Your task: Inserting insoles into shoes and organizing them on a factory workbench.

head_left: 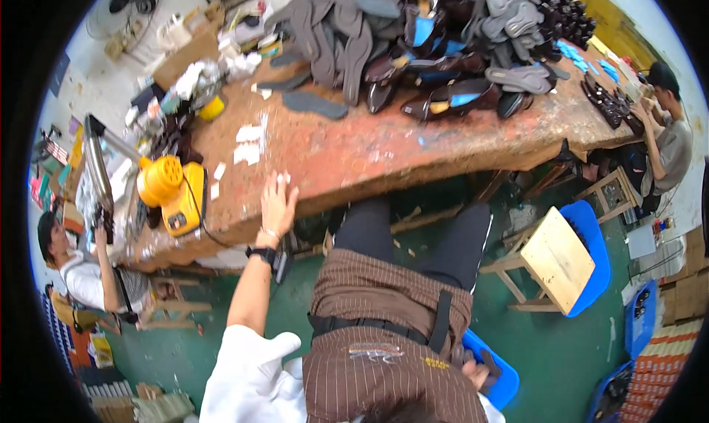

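My left hand [276, 210] rests at the front edge of the workbench [347, 155], its fingers spread and nothing in them. A dark watch sits on that wrist. Down at my right side, my right hand [475, 373] is partly hidden by my brown striped apron [377, 379]. Its fingers look curled beside a dark brown piece [490, 367], over a blue bin [504, 384]; what they hold is unclear. Farther back on the bench lie dark glossy shoes [452, 99] with blue and tan pieces inside, next to a pile of grey insoles [325, 42].
A yellow blower-like machine [173, 194] with a cord stands left of my left hand. White paper scraps [249, 145] lie beyond it. A wooden stool [555, 260] and blue tub [591, 234] are to the right. One person [88, 268] works at left, another [668, 138] at right.
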Motion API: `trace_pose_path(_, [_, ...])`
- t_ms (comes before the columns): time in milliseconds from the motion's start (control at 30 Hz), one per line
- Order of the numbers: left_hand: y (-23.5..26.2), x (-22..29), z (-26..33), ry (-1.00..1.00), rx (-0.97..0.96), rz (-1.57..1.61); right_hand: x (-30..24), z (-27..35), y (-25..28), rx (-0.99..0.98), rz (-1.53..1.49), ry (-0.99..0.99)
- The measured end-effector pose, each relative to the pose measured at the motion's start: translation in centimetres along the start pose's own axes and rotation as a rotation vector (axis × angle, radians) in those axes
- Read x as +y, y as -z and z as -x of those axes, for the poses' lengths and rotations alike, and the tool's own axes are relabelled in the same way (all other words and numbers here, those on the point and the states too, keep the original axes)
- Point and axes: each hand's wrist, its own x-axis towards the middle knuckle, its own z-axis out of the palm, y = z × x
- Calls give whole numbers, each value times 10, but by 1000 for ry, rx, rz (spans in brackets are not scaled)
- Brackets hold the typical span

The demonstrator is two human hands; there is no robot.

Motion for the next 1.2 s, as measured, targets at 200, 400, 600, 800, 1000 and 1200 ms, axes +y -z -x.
trace_pose_path(200, [-9, -51, -22, 41, 30, -105, -143, 19, -274, -241, 872, 401])
trace_pose_path(400, [-1, -54, -14, 99, -7, -68, 17, 85, -528, -976, 1579, 58])
trace_pose_path(600, [5, -41, -25, 163, -99, -68, 241, 60, -492, -1283, 2690, -186])
trace_pose_path(800, [14, -32, -47, 191, -247, -21, 255, 6, -380, -555, 1981, -973])
trace_pose_path(1000, [26, -43, -30, 249, -364, -52, 286, 35, -410, -896, 2028, -1055])
trace_pose_path(1200, [16, -40, -35, 304, -398, 0, 298, -1, -505, -1122, 2112, -962])
